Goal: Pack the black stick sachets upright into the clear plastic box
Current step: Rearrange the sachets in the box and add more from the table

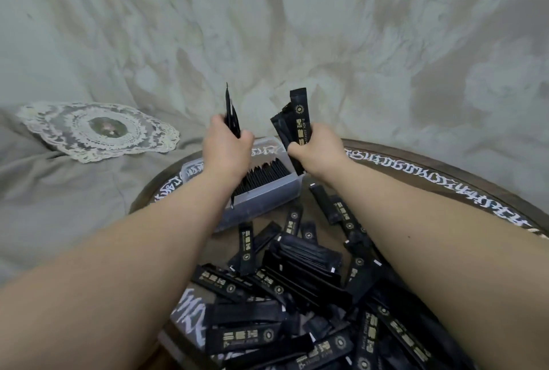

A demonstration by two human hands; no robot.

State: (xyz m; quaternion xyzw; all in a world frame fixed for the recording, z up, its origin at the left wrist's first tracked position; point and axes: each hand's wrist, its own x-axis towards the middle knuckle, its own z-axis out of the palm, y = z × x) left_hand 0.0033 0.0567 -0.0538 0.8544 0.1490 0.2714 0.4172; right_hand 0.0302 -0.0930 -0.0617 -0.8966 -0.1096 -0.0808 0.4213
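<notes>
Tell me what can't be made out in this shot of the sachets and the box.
- Head view: how full the clear box is; the left hand and forearm cover part of it.
- Sachet count in each grip, left hand and right hand: fingers hide them.
- Loose pile: cut off by the bottom edge.

Dim, flat, soft light with faint shadows; wide-angle bending at the edges; slightly soft focus throughout.
</notes>
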